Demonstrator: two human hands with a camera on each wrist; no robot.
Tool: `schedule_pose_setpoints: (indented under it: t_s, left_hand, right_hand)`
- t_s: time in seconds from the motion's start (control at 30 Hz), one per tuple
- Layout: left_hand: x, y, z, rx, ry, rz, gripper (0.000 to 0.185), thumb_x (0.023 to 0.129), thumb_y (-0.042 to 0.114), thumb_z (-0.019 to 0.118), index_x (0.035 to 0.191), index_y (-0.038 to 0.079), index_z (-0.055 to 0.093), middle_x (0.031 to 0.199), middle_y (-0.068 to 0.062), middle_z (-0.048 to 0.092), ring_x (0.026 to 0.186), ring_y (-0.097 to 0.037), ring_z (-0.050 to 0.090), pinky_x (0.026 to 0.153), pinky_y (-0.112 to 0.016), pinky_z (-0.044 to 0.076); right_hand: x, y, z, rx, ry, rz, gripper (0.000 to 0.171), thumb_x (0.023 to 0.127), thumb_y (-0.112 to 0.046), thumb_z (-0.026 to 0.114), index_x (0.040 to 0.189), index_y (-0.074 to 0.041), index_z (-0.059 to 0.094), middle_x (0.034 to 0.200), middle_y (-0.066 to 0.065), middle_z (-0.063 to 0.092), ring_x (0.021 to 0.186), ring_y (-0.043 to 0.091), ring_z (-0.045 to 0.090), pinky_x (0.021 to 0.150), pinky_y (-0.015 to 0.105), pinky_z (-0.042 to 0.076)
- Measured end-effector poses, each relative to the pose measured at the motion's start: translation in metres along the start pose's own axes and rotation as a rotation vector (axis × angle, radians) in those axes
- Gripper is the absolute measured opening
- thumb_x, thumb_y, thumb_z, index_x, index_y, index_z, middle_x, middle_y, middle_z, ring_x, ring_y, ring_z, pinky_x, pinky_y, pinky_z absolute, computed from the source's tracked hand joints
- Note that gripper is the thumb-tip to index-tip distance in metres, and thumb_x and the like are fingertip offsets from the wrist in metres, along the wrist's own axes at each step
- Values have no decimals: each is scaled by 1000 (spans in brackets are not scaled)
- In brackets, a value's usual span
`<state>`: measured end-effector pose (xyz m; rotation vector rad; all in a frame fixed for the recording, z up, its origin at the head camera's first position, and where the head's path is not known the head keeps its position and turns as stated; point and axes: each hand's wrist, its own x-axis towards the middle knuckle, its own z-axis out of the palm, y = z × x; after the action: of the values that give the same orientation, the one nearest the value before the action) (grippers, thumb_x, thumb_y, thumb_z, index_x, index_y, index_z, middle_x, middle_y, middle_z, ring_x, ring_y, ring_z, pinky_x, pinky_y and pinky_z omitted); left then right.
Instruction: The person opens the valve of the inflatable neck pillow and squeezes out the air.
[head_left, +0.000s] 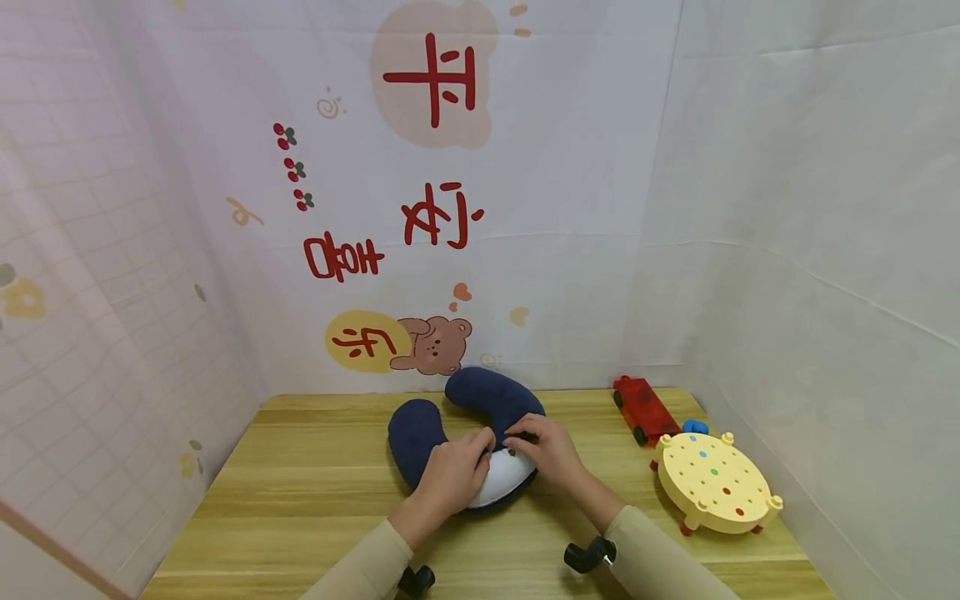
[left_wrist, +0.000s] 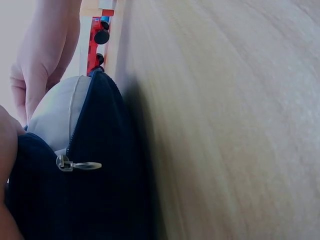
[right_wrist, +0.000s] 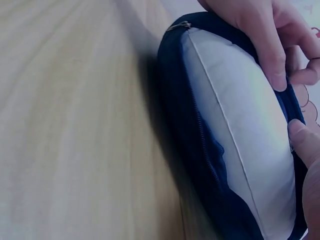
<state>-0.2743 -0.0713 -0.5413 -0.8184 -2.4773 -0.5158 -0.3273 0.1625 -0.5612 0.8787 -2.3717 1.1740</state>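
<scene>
A navy U-shaped neck pillow [head_left: 480, 392] lies on the table with its curved back toward me. Its zip is undone there, and the white inner cushion [right_wrist: 240, 120] bulges through the gap. Left of the gap, my left hand [head_left: 453, 473] pinches the upper edge of the navy cover [left_wrist: 107, 165] between thumb and fingers. My right hand [head_left: 553, 454] grips the same edge farther right, its thumb [right_wrist: 302, 137] against the white cushion. The metal zip pull [left_wrist: 80, 165] hangs at the left end of the opening.
To the right, a pale yellow round pegged toy [head_left: 712, 483] with short legs stands on the wooden table [head_left: 300, 500]. Behind it are a red toy car [head_left: 645, 408] and a small blue piece [head_left: 695, 427]. White printed cloth [head_left: 570, 208] encloses the table's back and sides.
</scene>
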Motion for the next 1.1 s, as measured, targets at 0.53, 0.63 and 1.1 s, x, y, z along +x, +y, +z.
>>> schedule_pose_setpoints:
  t_s: [0.53,0.63,1.1]
  left_hand:
    - [-3,-8,-5,-64,-77,-51,19,106,25,74,124,24,80,127,5,76,102,-19,78,83,-44,65]
    - [-2,-11,-9,-99,-138,-71,22,107,29,74,128,25,79,130,5,75,104,-20,77,88,-45,65]
    - [1,-20,-12,-65,-303,-58,55,102,59,75,151,35,67,139,6,69,116,-19,72,90,-47,62]
  right_hand:
    - [0,1,2,86,-17,-3,13,98,-9,85,110,-13,82,111,-5,77,105,18,71,89,33,60]
    - [-8,1,2,59,17,-122,10,100,-5,82,108,-10,80,120,4,74,113,23,66,97,38,57]
    - [-28,-4,2,-93,57,-257,25,90,-8,91,113,-17,85,119,3,65,109,21,55,89,40,48]
